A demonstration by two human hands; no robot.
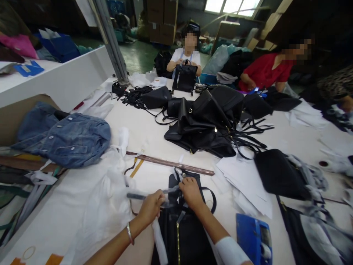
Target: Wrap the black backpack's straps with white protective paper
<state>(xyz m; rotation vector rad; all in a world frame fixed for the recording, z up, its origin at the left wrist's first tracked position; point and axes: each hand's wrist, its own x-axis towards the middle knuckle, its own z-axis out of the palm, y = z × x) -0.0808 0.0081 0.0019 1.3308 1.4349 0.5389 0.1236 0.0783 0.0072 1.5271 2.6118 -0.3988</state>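
Observation:
A black bag (193, 237) with a gold front zipper lies on the table before me, its straps (208, 198) at the far end. My left hand (151, 207) is closed in a pinch on a thin translucent strip (171, 190), left of the bag's top. The strip stretches across to my right hand (191, 190), whose fingers curl over it at the straps. What lies under those fingers is hidden. A dark bar-like piece (135, 196) shows just beyond my left hand. White wrapping (160, 241) hangs below that hand along the bag's left side.
Black bags (206, 117) are heaped mid-table. A denim jacket or bag (68, 140) lies left, beside white wrapping (103, 206). White sheets (245, 180) and a blue tape dispenser (253, 237) are to the right. Across the table, one person (186, 55) handles a black bag; another (266, 71) wears red.

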